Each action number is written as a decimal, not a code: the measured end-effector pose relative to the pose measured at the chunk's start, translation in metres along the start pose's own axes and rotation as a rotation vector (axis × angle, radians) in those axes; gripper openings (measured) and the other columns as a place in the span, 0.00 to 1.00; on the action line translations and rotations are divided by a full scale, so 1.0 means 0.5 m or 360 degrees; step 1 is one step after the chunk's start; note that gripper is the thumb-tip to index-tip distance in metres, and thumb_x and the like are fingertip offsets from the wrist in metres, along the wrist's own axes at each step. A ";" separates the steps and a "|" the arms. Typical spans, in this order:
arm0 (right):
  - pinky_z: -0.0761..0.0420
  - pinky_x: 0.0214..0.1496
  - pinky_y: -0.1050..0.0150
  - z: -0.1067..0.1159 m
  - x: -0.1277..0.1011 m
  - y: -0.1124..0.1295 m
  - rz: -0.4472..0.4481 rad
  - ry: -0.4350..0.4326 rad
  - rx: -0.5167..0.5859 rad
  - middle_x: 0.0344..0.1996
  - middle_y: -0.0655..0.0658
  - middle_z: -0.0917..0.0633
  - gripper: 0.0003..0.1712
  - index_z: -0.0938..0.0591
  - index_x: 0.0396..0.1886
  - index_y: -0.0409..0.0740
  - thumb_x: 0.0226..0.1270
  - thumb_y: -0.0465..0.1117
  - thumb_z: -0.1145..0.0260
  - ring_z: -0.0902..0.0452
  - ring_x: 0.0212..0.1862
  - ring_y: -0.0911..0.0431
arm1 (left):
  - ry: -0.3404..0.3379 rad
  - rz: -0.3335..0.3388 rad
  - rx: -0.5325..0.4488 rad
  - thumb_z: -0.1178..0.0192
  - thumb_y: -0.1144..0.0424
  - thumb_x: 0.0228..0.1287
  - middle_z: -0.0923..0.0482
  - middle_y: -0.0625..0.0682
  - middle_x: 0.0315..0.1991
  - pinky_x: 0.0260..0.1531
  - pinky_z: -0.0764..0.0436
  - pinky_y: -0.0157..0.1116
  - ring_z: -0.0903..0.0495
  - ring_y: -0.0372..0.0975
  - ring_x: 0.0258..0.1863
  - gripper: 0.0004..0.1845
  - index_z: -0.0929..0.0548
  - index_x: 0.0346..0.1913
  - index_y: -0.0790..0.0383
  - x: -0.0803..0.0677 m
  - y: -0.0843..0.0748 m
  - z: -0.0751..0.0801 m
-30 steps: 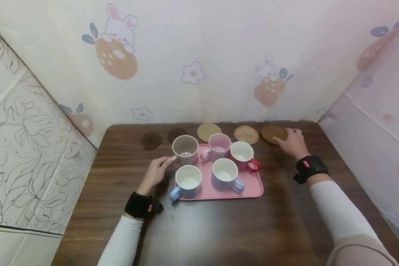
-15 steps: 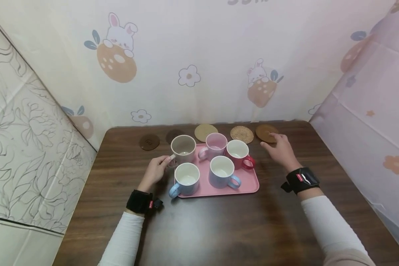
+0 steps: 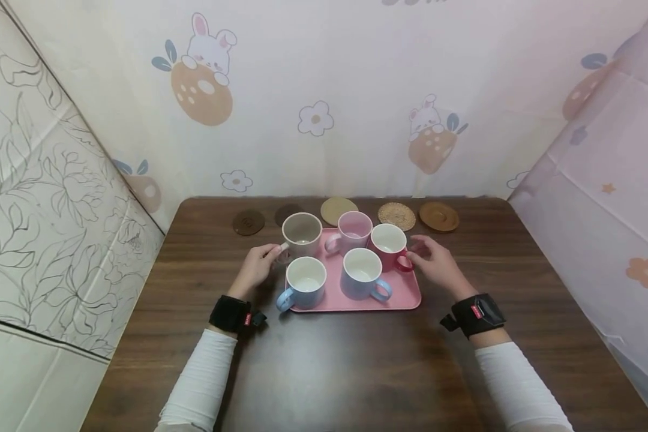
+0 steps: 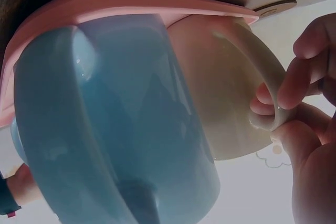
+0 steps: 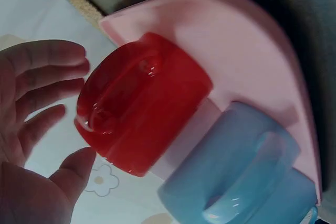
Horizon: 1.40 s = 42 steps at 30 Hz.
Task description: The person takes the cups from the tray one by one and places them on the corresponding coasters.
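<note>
A pink tray (image 3: pixel 405 297) on the dark wooden table carries several mugs. My left hand (image 3: pixel 259 264) pinches the handle of the beige mug (image 3: pixel 301 234) at the tray's back left corner; the left wrist view shows fingers (image 4: pixel 294 85) curled round that handle, with a light blue mug (image 4: pixel 115 129) in front. My right hand (image 3: pixel 429 261) is open, fingers spread, right beside the handle of the red mug (image 3: pixel 389 245) and not gripping it; the right wrist view shows the red mug (image 5: pixel 142 103) close to the spread fingers (image 5: pixel 44 80).
A pink mug (image 3: pixel 354 231) and a second pale blue mug (image 3: pixel 363 275) also stand on the tray. Several round coasters lie along the table's back edge: dark brown (image 3: pixel 248 222), tan (image 3: pixel 338 210), woven (image 3: pixel 396 215), brown wooden (image 3: pixel 438 216). Patterned walls close in on three sides.
My right hand has left the brown wooden coaster at the back right and come in to the red mug's handle. My left hand has stayed on the beige mug's handle.
</note>
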State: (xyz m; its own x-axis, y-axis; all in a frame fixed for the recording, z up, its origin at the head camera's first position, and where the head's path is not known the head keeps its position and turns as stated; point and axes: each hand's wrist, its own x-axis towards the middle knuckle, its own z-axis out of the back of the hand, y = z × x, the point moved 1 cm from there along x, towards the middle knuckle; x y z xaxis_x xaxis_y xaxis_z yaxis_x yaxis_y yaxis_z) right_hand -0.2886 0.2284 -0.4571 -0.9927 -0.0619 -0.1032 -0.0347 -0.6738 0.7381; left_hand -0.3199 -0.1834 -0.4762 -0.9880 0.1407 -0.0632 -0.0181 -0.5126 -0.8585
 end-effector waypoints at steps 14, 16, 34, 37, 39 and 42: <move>0.22 0.57 0.46 -0.035 -0.006 -0.020 -0.0051 -0.0037 0.0033 0.54 0.32 0.20 0.27 0.25 0.61 0.36 0.73 0.52 0.42 0.25 0.56 0.41 | 0.0002 0.0063 -0.0021 0.51 0.58 0.76 0.25 0.58 0.25 0.22 0.32 0.33 0.30 0.38 0.22 0.17 0.18 0.51 0.68 0.000 -0.003 0.000; 0.20 0.55 0.48 -0.037 -0.005 -0.024 -0.0073 -0.0045 0.0055 0.54 0.33 0.20 0.28 0.25 0.62 0.37 0.73 0.52 0.42 0.24 0.55 0.42 | 0.0005 0.0071 -0.0022 0.51 0.58 0.76 0.24 0.61 0.27 0.22 0.32 0.32 0.30 0.38 0.23 0.17 0.18 0.51 0.68 -0.002 -0.005 0.000; 0.18 0.50 0.58 -0.056 -0.002 -0.036 -0.0097 -0.0078 0.0197 0.51 0.35 0.17 0.28 0.24 0.60 0.38 0.74 0.55 0.44 0.21 0.51 0.45 | 0.0107 0.0084 -0.0129 0.51 0.58 0.76 0.19 0.63 0.39 0.26 0.28 0.32 0.22 0.37 0.25 0.18 0.20 0.52 0.71 0.006 0.013 0.012; 0.19 0.49 0.59 -0.059 -0.001 -0.034 -0.0081 -0.0071 0.0186 0.50 0.35 0.17 0.27 0.23 0.60 0.38 0.74 0.54 0.44 0.21 0.49 0.45 | 0.0125 0.0056 -0.0153 0.51 0.61 0.76 0.19 0.66 0.41 0.30 0.25 0.33 0.22 0.35 0.25 0.18 0.21 0.52 0.74 0.004 0.013 0.017; 0.19 0.49 0.60 -0.059 -0.002 -0.035 -0.0095 -0.0081 0.0186 0.50 0.36 0.16 0.27 0.23 0.60 0.40 0.74 0.54 0.44 0.22 0.48 0.46 | 0.0132 0.0031 -0.0161 0.52 0.61 0.76 0.19 0.68 0.43 0.33 0.23 0.34 0.21 0.34 0.25 0.18 0.22 0.52 0.75 0.005 0.011 0.017; 0.20 0.49 0.59 -0.056 -0.006 -0.037 -0.0100 -0.0098 0.0175 0.50 0.36 0.16 0.27 0.24 0.61 0.40 0.74 0.54 0.44 0.22 0.48 0.46 | 0.0146 0.0008 -0.0162 0.52 0.62 0.76 0.19 0.70 0.44 0.36 0.23 0.34 0.21 0.33 0.25 0.18 0.22 0.53 0.76 0.007 0.005 0.014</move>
State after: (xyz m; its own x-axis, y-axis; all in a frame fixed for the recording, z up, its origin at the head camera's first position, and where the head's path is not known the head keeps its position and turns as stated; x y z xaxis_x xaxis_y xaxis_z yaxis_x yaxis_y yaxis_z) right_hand -0.2820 0.2205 -0.4891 -0.9933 0.0256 -0.1130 -0.1063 -0.5898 0.8005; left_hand -0.3247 -0.1901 -0.4753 -0.9698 0.2177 -0.1099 0.0071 -0.4253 -0.9050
